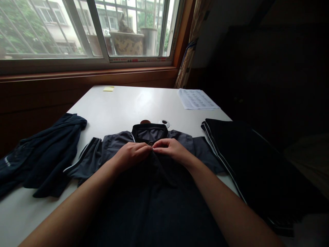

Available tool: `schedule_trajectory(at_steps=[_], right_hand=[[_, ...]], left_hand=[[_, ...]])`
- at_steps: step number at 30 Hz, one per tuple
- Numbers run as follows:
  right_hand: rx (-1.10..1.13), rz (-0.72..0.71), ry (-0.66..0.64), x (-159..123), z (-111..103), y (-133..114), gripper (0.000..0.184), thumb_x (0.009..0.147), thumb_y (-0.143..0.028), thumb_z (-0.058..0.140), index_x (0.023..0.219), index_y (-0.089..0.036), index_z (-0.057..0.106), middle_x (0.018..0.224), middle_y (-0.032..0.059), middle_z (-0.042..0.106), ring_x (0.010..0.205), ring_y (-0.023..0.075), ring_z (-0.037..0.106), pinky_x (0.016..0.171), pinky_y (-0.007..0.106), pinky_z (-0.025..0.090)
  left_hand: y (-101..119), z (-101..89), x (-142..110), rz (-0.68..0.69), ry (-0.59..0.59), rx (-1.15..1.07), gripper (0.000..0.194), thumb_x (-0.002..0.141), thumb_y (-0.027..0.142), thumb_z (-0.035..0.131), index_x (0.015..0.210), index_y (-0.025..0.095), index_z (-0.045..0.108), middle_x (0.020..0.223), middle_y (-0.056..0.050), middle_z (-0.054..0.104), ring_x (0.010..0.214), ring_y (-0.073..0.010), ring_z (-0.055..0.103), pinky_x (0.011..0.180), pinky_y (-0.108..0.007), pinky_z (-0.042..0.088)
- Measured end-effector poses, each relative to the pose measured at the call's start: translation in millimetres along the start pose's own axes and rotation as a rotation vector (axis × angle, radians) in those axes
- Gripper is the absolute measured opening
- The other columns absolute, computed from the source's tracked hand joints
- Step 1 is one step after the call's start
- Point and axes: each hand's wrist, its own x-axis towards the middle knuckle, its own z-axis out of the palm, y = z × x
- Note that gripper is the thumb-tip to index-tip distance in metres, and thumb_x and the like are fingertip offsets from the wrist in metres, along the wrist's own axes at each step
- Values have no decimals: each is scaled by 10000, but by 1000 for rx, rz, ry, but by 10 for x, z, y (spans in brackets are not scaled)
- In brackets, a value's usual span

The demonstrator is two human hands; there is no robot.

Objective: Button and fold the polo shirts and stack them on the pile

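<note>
A dark shirt (pixel 151 178) lies on the table (pixel 120 106), collar (pixel 149 138) toward the far edge. The left hand (pixel 132 153) and right hand (pixel 174 151) both pinch its front just below the collar. Papers (pixel 197 99) lie by the far right corner, a yellow note (pixel 108 89) near the far left.

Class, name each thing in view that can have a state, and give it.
Shirt: spread front up, sleeves out
Left hand: at shirt front
Right hand: pinching shirt front
Left-side garment: crumpled
Right-side garment: fairly flat
Papers: flat
Curtain: gathered
Window: unclear whether shut
</note>
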Motion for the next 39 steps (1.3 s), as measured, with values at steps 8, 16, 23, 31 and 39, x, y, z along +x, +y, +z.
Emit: schedule_trajectory(at_steps=[8,16,23,31,39], right_hand=[[-20,-13,-3,5,-32,-6,302,805,-453,740,928,-179,771,933,53,758,901,209,673,860,338,496],[-79,12,-16,15,-7,-16,329,800,-486,731,907,-176,757,876,41,731,837,199,646,783,313,484],[-72,15,-54,12,-9,-26,270,816,-435,723,897,-177,738,885,36,725,850,193,634,797,305,469],[-83,6,-45,4,-1,-25,257,824,-427,711,895,-180,722,878,30,713,856,195,631,796,299,463],[-130,-17,-38,0,-11,-3,234,835,-415,697,894,-190,717,889,31,715,868,201,630,810,312,464]], left_hand=[[3,-12,-3,-1,36,-8,127,999,205,500,1041,177,616,861,-27,709,660,-113,658,591,-217,482],[-11,-8,-17,15,12,24,141,993,192,494,1051,183,622,882,-29,712,655,-112,642,580,-225,453],[6,-49,3,43,-14,47,148,1002,203,484,1030,175,627,893,-34,717,644,-119,635,586,-232,455],[3,-48,13,40,1,38,144,1000,200,489,1023,178,629,897,-35,719,666,-117,647,590,-227,455],[-3,-33,20,16,-15,-10,142,993,196,493,1013,184,633,907,-39,709,687,-114,641,602,-227,458]])
